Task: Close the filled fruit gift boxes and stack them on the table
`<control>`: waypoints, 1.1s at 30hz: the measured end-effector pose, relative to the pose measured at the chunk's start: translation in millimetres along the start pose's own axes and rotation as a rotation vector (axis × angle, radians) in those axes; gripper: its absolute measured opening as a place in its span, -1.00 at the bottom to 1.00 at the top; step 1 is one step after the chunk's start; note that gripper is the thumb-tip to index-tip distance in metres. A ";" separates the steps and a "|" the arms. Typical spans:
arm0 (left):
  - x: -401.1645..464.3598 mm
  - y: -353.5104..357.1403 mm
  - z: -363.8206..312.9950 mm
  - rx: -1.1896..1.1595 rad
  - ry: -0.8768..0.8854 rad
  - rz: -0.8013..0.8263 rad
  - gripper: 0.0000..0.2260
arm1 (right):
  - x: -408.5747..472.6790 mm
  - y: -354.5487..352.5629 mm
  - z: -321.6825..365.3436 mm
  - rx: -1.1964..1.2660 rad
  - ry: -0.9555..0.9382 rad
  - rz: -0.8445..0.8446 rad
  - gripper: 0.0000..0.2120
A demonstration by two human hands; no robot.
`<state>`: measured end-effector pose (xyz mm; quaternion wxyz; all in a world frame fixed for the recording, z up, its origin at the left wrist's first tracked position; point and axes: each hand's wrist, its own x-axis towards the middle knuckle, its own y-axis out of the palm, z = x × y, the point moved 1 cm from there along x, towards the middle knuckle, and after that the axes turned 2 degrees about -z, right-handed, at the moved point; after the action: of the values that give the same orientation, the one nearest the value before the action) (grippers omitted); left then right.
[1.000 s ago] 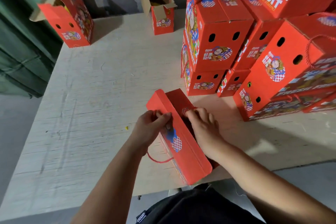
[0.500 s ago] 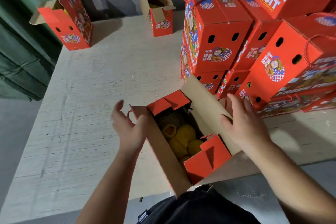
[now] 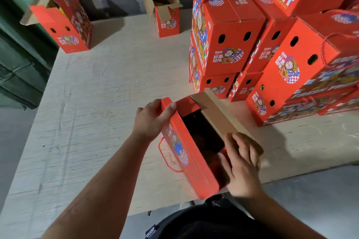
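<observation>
Step in hand: closing one fruit gift box [image 3: 191, 153], lower centre of frame, sitting at the near edge of the table [image 3: 93, 103]. The top isn't shut; dark gap shows btwn the two long flaps, contents too dark to make out.

Left hand [image 3: 153, 119] grips the far end of the red printed flap [image 3: 184, 141], thumb on top, fingers behind it, tipping it inward over the opening. Right hand [image 3: 241, 167] is at the near right, fingers bent over the edge of the plain brown flap [image 3: 219, 118], thumb down toward the small red end tab [image 3: 223, 172]. That brown flap stands up and leans out to the right. The box's red rope handle [image 3: 167, 156] hangs off the left side.

Next, as I judge it: end tabs go down first, then brown flap folds in, red flap over it and locks. Needs both hands working together, and the rope kept out of the seam.

Closed boxes are stacked at upper right [image 3: 272, 44]. Two open boxes wait at upper left [image 3: 66, 25] and upper centre [image 3: 165, 9].
</observation>
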<state>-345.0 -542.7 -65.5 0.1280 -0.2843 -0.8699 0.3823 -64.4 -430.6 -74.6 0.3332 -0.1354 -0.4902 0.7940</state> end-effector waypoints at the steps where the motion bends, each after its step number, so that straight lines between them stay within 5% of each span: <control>1: 0.5 -0.9 -0.4 0.126 0.017 0.014 -0.33 | 4.9 0.2 -5.0 -0.085 -0.060 0.042 -0.22; 3: -2.6 -2.2 -0.2 0.339 0.010 0.021 -0.23 | 21.0 -0.2 -18.8 -0.176 -0.195 0.043 -0.15; 5: -11.2 -4.7 1.2 0.392 -0.070 0.020 -0.15 | 39.4 -2.7 -30.7 -0.114 -0.220 -0.007 -0.35; 9: -30.7 -16.2 9.7 0.308 -0.217 0.116 -0.10 | 75.9 -13.1 -51.1 -0.026 -0.002 -0.119 -0.55; 13: -34.9 -27.7 4.2 0.252 -0.284 0.190 -0.17 | 84.2 -24.1 -59.1 0.214 -0.127 -0.013 -0.81; 16: -31.9 -28.9 -6.0 0.635 -0.086 0.023 -0.19 | 72.4 -23.2 -55.2 0.270 -0.070 0.016 -0.79; 18: -22.3 -29.0 -9.4 0.541 0.132 0.001 -0.34 | 66.3 -22.3 -54.7 0.172 0.029 -0.030 -0.80; 21: -15.7 -17.9 -2.7 0.352 0.450 0.191 -0.73 | 64.4 -24.4 -57.3 0.116 -0.039 0.005 -0.91; 26: -34.0 17.2 15.3 0.294 0.418 0.079 -0.53 | 65.2 -37.0 -59.8 0.412 0.095 0.249 -0.68; 31: -34.3 18.7 21.8 0.160 0.485 -0.065 -0.66 | 76.8 -25.9 -43.0 0.396 0.368 -0.059 -0.42; 33: -36.7 15.8 27.4 0.138 0.575 -0.030 -0.56 | 92.3 -28.8 -35.9 0.599 0.438 -0.065 -0.37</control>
<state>-321.3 -572.0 -95.8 0.3937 -0.3588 -0.7739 0.3426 -102.0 -336.3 -56.6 0.4798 -0.1829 -0.1575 0.8435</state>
